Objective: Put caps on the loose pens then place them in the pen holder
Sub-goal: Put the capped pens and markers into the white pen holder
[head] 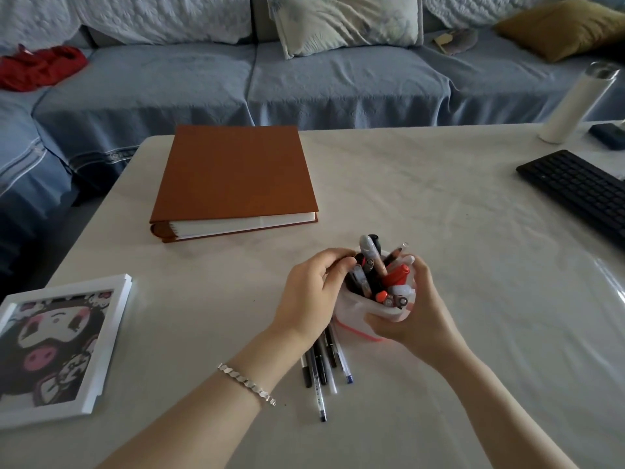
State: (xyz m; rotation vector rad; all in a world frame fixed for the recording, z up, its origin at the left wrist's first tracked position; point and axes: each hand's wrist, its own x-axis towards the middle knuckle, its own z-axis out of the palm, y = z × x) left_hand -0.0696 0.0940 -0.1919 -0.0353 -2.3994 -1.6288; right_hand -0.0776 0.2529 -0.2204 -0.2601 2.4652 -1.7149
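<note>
A white pen holder with a red rim at its base is tilted toward me near the table's front middle. It is crowded with several pens and markers, black, grey and red. My right hand wraps around the holder's right side and grips it. My left hand rests on the holder's left rim, fingers curled in among the pens. Several loose pens lie side by side on the table just below the holder, partly hidden under my left wrist.
A brown album lies at the back left. A white picture frame sits at the left edge. A black keyboard, a white bottle and a dark case are at the right. A blue sofa runs behind the table.
</note>
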